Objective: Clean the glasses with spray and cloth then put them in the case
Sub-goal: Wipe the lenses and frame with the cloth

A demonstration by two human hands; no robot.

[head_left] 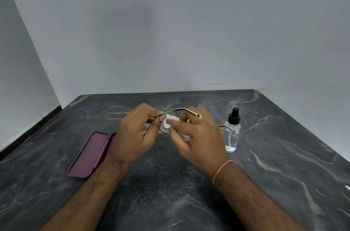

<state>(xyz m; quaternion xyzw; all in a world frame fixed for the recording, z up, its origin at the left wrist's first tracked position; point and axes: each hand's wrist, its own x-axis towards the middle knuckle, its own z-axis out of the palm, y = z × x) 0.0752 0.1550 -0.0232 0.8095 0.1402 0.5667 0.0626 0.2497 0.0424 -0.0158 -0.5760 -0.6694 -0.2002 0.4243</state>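
Note:
Above the middle of the table, my left hand (135,136) grips the glasses (181,110) by the frame near one lens. One thin dark temple arm sticks out over my right hand. My right hand (198,140) pinches a small white cloth (169,122) against a lens. Both lenses are mostly hidden by my fingers. The open purple case (91,153) lies flat on the table to the left, partly behind my left wrist. A clear spray bottle (232,132) with a black pump top stands upright just right of my right hand.
The dark marbled table (284,136) runs up to a pale wall at the back and a corner on the left. A small white scrap (347,187) lies at the table's right edge.

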